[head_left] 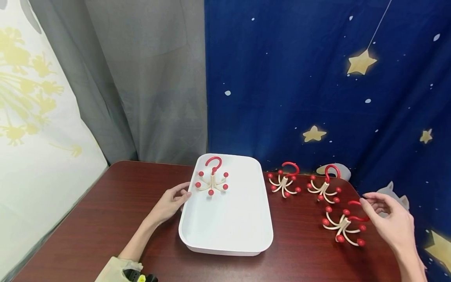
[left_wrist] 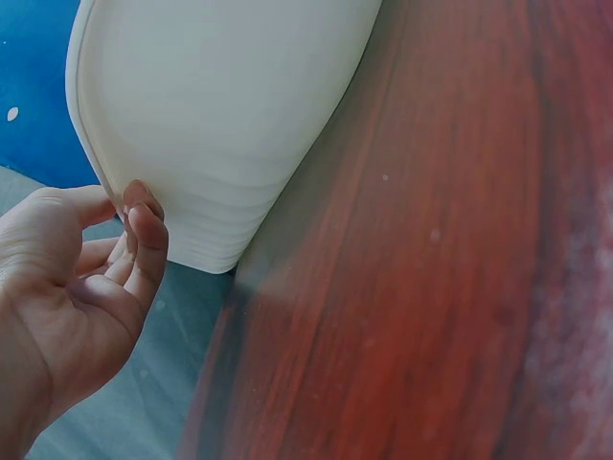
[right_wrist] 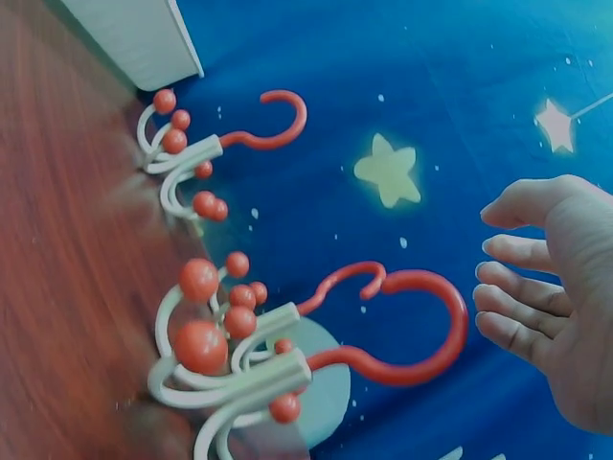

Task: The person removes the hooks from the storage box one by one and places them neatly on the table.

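My left hand (head_left: 172, 201) pinches the left rim of a white tray (head_left: 229, 231), thumb and fingertips on either side of the edge in the left wrist view. Inside the tray, toward the back, stands a claw-shaped hanger (head_left: 212, 184) with cream arms, red ball tips and a red hook on top. My right hand (head_left: 391, 217) is beside the red hook of the nearest hanger (head_left: 343, 225) on the table's right. Its fingers are loosely bent, and the right wrist view shows a gap between fingertips and hook (right_wrist: 450, 331).
Two more such hangers stand along the back right of the table, one close to the tray (head_left: 284, 186) and one farther right (head_left: 324, 190). The dark red wooden table (head_left: 116, 219) ends at a blue star-patterned curtain (head_left: 275, 78) and a grey curtain (head_left: 148, 78).
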Demonstrator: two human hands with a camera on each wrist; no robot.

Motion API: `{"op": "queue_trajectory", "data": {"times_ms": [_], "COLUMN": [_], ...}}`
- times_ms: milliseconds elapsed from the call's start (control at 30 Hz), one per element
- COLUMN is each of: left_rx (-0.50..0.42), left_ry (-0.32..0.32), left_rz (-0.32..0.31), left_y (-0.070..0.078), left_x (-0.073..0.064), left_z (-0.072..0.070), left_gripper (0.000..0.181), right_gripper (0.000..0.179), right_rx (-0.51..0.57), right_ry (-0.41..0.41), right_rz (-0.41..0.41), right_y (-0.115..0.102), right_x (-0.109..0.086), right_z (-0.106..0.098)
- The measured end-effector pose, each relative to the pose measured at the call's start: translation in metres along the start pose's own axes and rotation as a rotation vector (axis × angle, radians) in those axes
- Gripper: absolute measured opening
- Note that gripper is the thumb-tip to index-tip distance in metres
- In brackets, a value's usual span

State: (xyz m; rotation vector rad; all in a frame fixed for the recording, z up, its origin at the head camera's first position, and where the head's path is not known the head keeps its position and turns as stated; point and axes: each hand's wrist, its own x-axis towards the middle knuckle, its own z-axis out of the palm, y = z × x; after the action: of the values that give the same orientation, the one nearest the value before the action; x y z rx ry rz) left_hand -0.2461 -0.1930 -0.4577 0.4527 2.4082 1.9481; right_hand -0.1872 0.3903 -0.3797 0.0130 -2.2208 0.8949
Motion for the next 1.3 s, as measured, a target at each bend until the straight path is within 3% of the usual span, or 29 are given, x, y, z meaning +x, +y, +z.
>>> {"op": "queue_trajectory", "data": {"times_ms": [333,833,1067,1300], "left_rx": [0.009,0.028,0.028,0.028], "left_ry": [0.001,-0.003,-0.002,0.004], "left_rz": [0.01,0.014,0.016,0.013], "left_y": [0.0,-0.001,0.0,0.001], "left_x": [0.0,0.0,0.0,-0.001], "left_z": [0.0,0.0,0.0,0.0], "left_gripper": [0.051,0.05,0.05,0.05], "right_gripper": [0.019,0.015,0.015,0.012], "right_rx": [-0.03,0.091,0.108,0.139], "right_ry": [-0.021,-0.089,-0.156,-0.196], "right_rz": [-0.044,-0.172,-0.168,-0.214], "right_y": [-0.019,-0.043,-0.057,-0.07], "right_x": [0.007,0.014,0.019,0.026], "right_z": [0.016,0.059,0.077,0.099]}}
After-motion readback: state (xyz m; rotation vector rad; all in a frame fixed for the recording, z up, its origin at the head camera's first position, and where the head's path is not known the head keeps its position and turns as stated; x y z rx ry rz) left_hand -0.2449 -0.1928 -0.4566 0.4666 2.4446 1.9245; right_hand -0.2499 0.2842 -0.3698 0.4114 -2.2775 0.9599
